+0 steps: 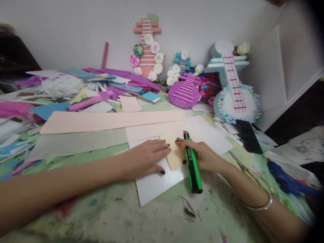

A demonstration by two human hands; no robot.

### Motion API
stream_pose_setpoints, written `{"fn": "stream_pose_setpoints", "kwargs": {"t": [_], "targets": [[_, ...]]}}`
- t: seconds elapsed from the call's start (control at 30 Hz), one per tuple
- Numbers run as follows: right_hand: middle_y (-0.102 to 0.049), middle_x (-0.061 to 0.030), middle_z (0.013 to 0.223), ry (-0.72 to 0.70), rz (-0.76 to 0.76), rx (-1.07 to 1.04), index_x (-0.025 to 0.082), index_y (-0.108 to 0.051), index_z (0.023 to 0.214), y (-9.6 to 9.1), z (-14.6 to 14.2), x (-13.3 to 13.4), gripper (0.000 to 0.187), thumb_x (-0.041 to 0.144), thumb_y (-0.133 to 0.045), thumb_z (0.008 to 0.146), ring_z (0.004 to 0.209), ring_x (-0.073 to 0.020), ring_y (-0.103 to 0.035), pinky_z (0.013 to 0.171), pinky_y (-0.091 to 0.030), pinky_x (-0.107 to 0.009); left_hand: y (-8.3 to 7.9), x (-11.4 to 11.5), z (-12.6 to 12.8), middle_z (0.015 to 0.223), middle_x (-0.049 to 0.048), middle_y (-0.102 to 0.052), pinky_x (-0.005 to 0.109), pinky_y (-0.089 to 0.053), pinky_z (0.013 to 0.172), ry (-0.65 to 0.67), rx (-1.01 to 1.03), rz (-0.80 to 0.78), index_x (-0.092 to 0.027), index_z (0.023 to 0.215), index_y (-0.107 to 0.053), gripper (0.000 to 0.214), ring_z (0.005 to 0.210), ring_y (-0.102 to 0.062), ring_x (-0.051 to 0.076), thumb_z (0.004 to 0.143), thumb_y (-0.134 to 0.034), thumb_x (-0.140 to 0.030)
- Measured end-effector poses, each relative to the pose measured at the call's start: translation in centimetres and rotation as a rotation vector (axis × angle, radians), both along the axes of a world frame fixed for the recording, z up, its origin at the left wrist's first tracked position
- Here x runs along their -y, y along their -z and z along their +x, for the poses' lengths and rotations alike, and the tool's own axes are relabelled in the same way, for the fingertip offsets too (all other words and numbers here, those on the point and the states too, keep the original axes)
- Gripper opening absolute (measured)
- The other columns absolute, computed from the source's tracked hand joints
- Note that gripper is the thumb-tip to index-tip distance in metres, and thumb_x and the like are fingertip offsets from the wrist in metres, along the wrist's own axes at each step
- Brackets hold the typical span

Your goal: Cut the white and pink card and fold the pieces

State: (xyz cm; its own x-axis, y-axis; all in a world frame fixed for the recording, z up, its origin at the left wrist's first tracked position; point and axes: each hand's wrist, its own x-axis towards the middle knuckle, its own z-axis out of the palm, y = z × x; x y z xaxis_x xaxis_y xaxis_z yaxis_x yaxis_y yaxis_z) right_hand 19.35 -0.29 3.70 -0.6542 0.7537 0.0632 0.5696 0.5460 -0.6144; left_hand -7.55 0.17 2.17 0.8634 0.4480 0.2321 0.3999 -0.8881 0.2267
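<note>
Step in hand, by my judgement: steadying the yellow card on the glossy white sheet. The card lies flat near the middle of the bench, between my two grips. My left grip is relaxed and clamped on nothing: fingertips over the card's left part, thumb on the white sheet. My right grip is closed around the green cutter, head to the far side, butt to the near side; the forefinger reaches toward the card's far right part. I cannot tell whether any blade is extended.

Next move, as I judge it: keep the card pressed flat with the left fingers. If the cutter is to be applied, first turn it in the right grip and hold its head clear of the left fingertips.

Surroundings: a pale pink strip limits space on the far left side. Scissors lie beside my right forearm, with a blue tool farther right; both restrict sideways travel. A dark flat slab, a purple instrument model and a scrap heap occupy the far side.
</note>
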Motion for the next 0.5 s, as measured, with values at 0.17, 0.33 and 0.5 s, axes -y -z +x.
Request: {"fn": "stream_pose_setpoints", "kwargs": {"t": [0.17, 0.33, 0.5], "targets": [[-0.062, -0.0119, 0.127, 0.002, -0.050, -0.105, 0.025, -0.050, 0.094, 0.42, 0.42, 0.20, 0.023, 0.032, -0.068, 0.080, 0.135, -0.0260, -0.043, 0.102, -0.044, -0.044, 0.63, 1.45, -0.25, 0.150, 0.0179, -0.036, 0.051, -0.025, 0.113, -0.002, -0.116, -0.035, -0.013, 0.144, -0.038, 0.065, 0.140, -0.030, 0.035, 0.094, -0.042, -0.054], [-0.059, -0.0130, 0.133, -0.001, -0.061, -0.119, 0.025, -0.050, 0.097, 0.62, 0.81, 0.04, 0.024, 0.031, -0.067, 0.081, 0.135, -0.0249, -0.043, 0.105, -0.042, -0.046, 0.76, 1.32, -0.29, 0.148, 0.0167, -0.039, 0.051, -0.025, 0.112, -0.021, -0.099, -0.022, -0.012, 0.144, -0.039, 0.072, 0.141, -0.023, 0.040, 0.091, -0.041, -0.061], [-0.060, -0.0122, 0.131, -0.005, -0.049, -0.141, 0.025, -0.051, 0.099, 0.88, 1.03, 0.03, 0.025, 0.029, -0.068, 0.080, 0.135, -0.0229, -0.043, 0.105, -0.043, -0.042, 0.79, 1.23, -0.41, 0.149, 0.0131, -0.039, 0.051, -0.023, 0.112, -0.026, -0.106, -0.020, -0.018, 0.146, -0.036, 0.071, 0.140, -0.025, 0.039, 0.090, -0.041, -0.063]]}}
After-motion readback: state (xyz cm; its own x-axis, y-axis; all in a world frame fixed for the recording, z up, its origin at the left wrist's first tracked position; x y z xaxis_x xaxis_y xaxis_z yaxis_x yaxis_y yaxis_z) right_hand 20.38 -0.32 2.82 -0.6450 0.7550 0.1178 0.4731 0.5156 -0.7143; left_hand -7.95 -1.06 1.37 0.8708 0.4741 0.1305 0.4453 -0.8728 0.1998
